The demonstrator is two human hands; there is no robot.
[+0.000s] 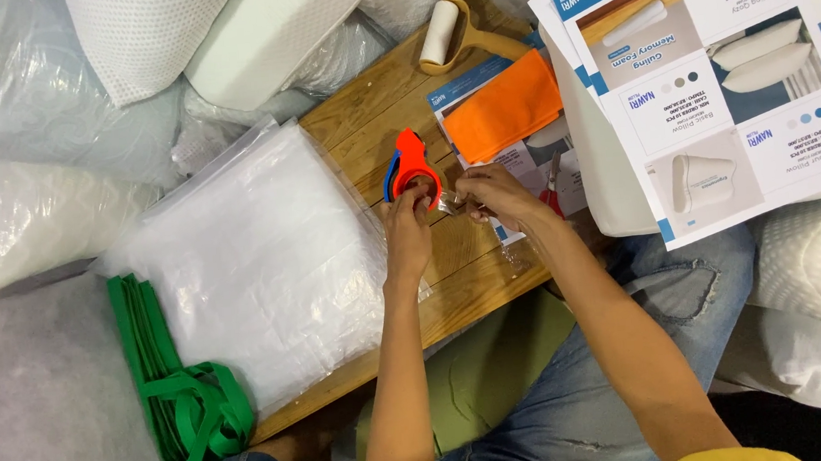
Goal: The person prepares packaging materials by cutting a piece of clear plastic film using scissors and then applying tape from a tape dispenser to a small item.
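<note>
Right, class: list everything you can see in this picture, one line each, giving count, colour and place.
tape dispenser: one, orange and blue, on the board at the hands
wooden board: one, brown, centre
clear bags: a stack, on the board's left
green straps: a bundle, off the board's lower left
orange cloth: one, folded, top of the board
roller: one, white with tan handle, top
printed sheets: several, white and blue, upper right
pillows: several, white, around the edges
left hand: on the dispenser
right hand: pulling clear tape
</note>
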